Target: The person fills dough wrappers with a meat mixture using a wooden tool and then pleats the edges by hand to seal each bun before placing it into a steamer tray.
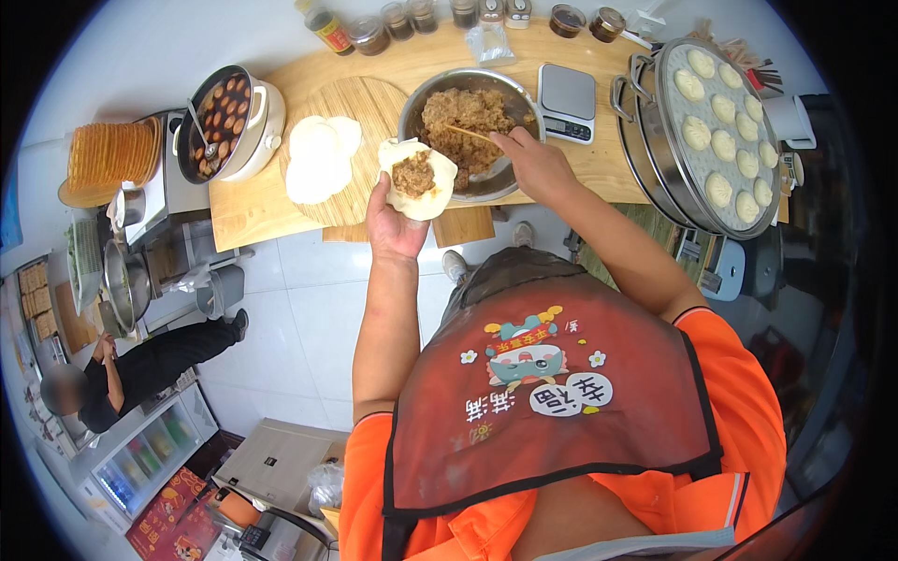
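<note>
On the palm and fingers of my left hand (396, 228) lies a round dough wrapper (436, 193), with a mound of brown minced filling (414, 175) at its middle. My right hand (537, 165) grips a thin wooden stick (468, 133), whose tip rests in the filling inside a steel mixing bowl (508, 188). The wrapper is held in front of the bowl's left rim. Left of the bowl, several flat dough wrappers (319, 161) overlap on a round wooden board (379, 105).
A pot (259, 140) of eggs in dark liquid stands left, with a ladle in it. Right of the bowl are a kitchen scale (567, 88) and a steamer tray (691, 168) of filled buns. Jars (368, 35) line the wall. Another person (151, 375) stands at far left.
</note>
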Motion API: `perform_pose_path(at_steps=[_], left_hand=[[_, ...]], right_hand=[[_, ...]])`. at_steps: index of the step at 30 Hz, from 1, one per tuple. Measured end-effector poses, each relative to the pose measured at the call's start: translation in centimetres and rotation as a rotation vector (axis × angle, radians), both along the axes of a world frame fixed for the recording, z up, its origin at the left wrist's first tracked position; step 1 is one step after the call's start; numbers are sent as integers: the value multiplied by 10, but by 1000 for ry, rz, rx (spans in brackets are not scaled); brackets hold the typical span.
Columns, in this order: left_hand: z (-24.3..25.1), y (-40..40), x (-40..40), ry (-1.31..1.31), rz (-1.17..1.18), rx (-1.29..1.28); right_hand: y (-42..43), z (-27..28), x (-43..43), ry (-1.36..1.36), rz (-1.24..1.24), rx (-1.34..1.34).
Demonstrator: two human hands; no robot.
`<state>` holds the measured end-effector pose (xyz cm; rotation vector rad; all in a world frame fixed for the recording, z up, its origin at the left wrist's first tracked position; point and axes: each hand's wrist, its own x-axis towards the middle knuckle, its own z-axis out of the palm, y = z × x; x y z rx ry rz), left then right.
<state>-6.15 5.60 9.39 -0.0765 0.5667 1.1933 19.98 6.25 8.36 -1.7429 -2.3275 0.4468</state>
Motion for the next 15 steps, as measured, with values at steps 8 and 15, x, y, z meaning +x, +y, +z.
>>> perform_pose_path(at_steps=[8, 15], left_hand=[[-12, 10, 14, 162, 14, -40], [-17, 14, 13, 22, -2, -17]], right_hand=[[-23, 12, -16, 378, 94, 3], [9, -33, 10, -4, -26, 87]])
